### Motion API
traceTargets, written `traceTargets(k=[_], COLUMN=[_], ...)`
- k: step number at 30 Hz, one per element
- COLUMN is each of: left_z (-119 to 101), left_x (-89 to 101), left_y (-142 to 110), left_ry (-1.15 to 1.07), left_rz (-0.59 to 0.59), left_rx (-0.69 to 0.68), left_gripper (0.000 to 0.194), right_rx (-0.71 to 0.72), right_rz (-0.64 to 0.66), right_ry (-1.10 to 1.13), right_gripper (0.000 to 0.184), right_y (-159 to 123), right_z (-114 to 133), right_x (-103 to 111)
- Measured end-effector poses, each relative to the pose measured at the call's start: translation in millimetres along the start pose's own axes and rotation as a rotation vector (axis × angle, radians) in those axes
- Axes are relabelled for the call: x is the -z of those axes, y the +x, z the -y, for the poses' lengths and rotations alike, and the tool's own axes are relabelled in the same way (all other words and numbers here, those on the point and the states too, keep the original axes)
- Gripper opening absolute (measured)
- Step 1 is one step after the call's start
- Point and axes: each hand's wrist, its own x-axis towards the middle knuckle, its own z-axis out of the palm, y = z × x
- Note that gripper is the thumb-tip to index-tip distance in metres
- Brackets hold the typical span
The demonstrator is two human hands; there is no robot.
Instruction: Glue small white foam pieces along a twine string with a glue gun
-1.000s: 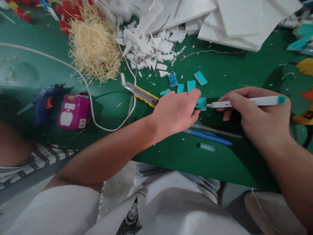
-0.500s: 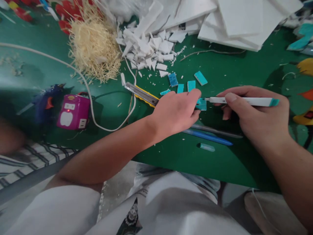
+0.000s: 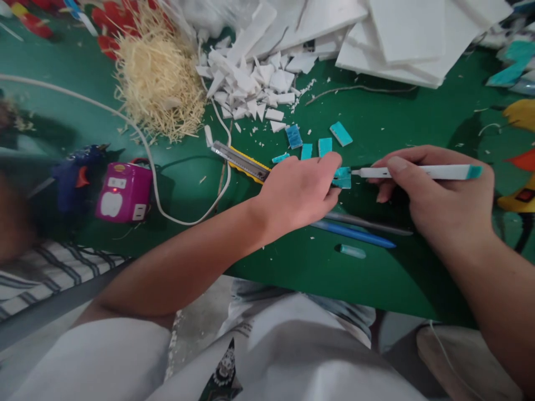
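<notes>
My left hand (image 3: pixel 301 184) pinches a small turquoise foam piece (image 3: pixel 343 178) between thumb and fingers, just above the green table. From the right, my right hand (image 3: pixel 447 189) grips a white marker (image 3: pixel 401 172) with a turquoise end, its tip touching or almost touching the piece's right edge. Several turquoise pieces lie beyond my left hand, among them a tilted one (image 3: pixel 341 133) and a bluer one (image 3: pixel 293 136). A yellow utility knife (image 3: pixel 242 161) lies partly under my left hand. Nearer me are a blue pen (image 3: pixel 359 234), a grey pen (image 3: pixel 371 224) and a clear marker cap (image 3: pixel 353 251).
White foam scraps (image 3: pixel 254 83) and foam sheets (image 3: pixel 405 33) lie at the back, beside a heap of pale shredded straw (image 3: pixel 161 83). On the left are a magenta power socket (image 3: pixel 124 192), a white cable (image 3: pixel 152 161) and a blue glue gun (image 3: pixel 75 172). Another person's striped clothing (image 3: pixel 58 267) shows at far left.
The marker tip has shifted slightly along the turquoise piece, and the marker's turquoise end has moved a little right. My left hand keeps its hold. The other person at far left has moved.
</notes>
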Motion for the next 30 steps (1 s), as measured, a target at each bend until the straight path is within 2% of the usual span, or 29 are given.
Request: traceTargets(k=[5,10,15,18,21,25,30], left_z=[-0.9,-0.3,0.8,1.1,1.0,0.1,-0.6], left_x=[1.2,1.2,0.9,0.7,0.3,1.2,3.6], left_y=[0.2,-0.8,-0.2,0.3,0.3,-0.1,-0.3], left_ry=[-0.008,0.002,0.009,0.009,0.013,-0.001,-0.026], left_rz=[-0.002,-0.019,-0.009,-0.008,0.000,0.015,0.004], left_rx=[0.009,-0.003,-0.003,-0.005,-0.008,0.003,0.008], left_gripper=[0.029,0.028,0.029,0.030,0.031,0.031,0.029], right_rx=[-0.010,0.047,0.005,0.007,0.000,0.022,-0.001], right_rz=[-0.002,-0.022,0.022,0.028,0.050,0.023,0.074], right_ry=[0.000,0.027,0.021,0.027,0.025,0.006,0.017], right_gripper=[0.017,0.011,0.024,0.021,0.025,0.021,0.022], right_y=[0.5,1.7,0.8,0.5,0.5,0.4,-0.1], right_z=[-3.0,-8.3,-1.6,1.0,0.3,0.6,0.6], right_x=[0.1,-0.6,1.1,1.8,1.6,1.8,1.9])
